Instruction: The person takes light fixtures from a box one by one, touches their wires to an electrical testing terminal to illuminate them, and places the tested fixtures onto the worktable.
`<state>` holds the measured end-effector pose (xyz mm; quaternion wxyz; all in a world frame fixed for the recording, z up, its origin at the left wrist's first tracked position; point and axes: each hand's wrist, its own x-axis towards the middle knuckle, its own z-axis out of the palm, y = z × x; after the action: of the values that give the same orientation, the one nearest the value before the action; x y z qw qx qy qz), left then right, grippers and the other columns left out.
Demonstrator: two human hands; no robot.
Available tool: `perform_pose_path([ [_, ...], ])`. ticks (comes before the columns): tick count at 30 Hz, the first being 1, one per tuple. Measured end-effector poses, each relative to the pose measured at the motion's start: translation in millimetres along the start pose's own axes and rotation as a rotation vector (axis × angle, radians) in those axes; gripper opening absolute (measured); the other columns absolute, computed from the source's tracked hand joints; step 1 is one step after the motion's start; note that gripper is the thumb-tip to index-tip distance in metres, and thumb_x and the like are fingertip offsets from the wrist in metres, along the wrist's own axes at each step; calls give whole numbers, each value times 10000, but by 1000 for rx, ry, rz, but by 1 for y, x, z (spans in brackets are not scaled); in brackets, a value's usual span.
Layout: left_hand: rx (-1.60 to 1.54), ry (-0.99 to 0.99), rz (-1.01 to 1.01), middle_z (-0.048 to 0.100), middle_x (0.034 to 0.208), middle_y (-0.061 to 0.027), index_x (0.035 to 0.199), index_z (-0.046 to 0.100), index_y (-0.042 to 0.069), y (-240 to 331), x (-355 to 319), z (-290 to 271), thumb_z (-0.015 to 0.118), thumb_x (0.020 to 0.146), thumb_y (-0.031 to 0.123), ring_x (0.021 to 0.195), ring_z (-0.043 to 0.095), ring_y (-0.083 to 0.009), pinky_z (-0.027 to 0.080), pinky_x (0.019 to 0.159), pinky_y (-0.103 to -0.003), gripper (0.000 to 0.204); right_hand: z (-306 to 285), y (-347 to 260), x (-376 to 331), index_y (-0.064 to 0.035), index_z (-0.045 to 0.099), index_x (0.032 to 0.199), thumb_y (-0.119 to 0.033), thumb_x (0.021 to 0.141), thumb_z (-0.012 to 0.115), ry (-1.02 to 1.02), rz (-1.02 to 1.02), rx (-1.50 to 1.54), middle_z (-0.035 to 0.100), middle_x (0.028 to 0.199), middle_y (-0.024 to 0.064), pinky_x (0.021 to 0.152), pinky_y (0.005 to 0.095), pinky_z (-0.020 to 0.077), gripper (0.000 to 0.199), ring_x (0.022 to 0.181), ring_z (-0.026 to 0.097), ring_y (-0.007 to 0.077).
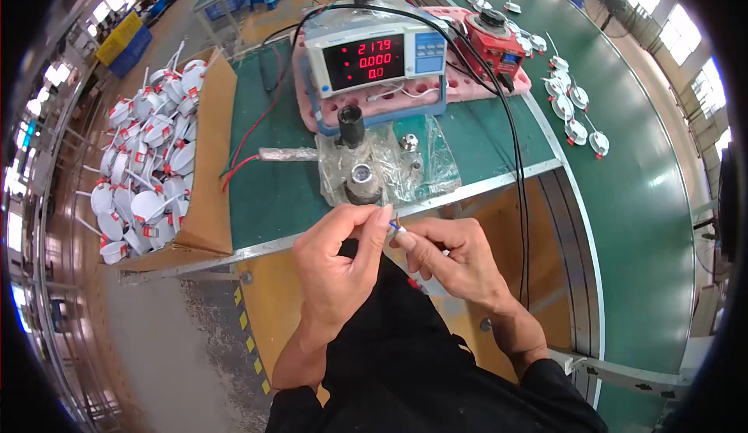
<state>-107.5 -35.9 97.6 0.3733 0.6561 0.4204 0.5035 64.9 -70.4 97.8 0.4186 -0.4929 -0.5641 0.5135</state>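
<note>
My left hand [343, 258] is closed in a pinch, thumb against index finger, at the tips of thin blue and brown wires [396, 224]. The wires come out of a white cable [402, 231] that my right hand [456, 258] pinches between thumb and fingers. Beneath my right hand, a white thing with a red part [415, 283] shows, mostly hidden. Just beyond my fingers stands a round metal-topped socket [362, 174] on a plastic-wrapped plate [397, 176], with a black cylindrical post [351, 125] behind it.
A power meter [377, 55] with red digits sits on pink foam [483, 89], beside a red device [492, 40]. To the left, a cardboard box [214, 160] holds many white round lights [148, 203]. Black cables [516, 153] hang at right, near a green conveyor [623, 223] carrying more lights.
</note>
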Motion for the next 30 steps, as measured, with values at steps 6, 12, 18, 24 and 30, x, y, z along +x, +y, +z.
perform_pose_path([
  [6, -300, -17, -200, 689, 801, -39, 956, 658, -26, -25, -23, 25, 620, 994, 115, 750, 654, -87, 537, 691, -231, 151, -5, 3, 0, 2, 728, 950, -232, 1001, 613, 81, 69, 125, 616, 647, 14, 478, 213, 402, 265, 534, 535, 52],
  [12, -489, -140, -308, 665, 1088, -86, 1242, 569, -31, -48, -31, 28, 551, 1032, 202, 1013, 622, -109, 510, 892, -288, 314, -16, 12, 5, 25, 707, 1004, -214, 1006, 601, 106, 100, 309, 614, 651, 18, 461, 217, 396, 261, 515, 527, 62],
  [18, -877, -632, -627, 598, 1157, -69, 1383, 455, 39, -61, -59, 59, 692, 918, 83, 1061, 631, -160, 561, 903, -323, 524, -14, 17, 13, 37, 658, 1119, -221, 1017, 581, 167, 168, 421, 606, 669, 20, 456, 205, 382, 288, 510, 512, 64],
  [24, -1091, -647, -652, 614, 1110, -76, 1350, 439, 53, -60, -55, 71, 689, 909, 68, 1000, 688, -218, 629, 814, -366, 507, -21, 29, 12, 3, 651, 986, -264, 1031, 558, 248, 154, 340, 600, 651, 11, 431, 170, 352, 286, 503, 496, 35],
  [30, -1120, -769, -715, 618, 1179, -122, 1364, 430, 3, -66, -53, 77, 695, 893, 78, 1063, 686, -269, 612, 815, -362, 546, -31, 43, 14, -16, 700, 946, -281, 1015, 587, 288, 181, 164, 593, 642, -6, 457, 188, 358, 297, 529, 496, 27],
])
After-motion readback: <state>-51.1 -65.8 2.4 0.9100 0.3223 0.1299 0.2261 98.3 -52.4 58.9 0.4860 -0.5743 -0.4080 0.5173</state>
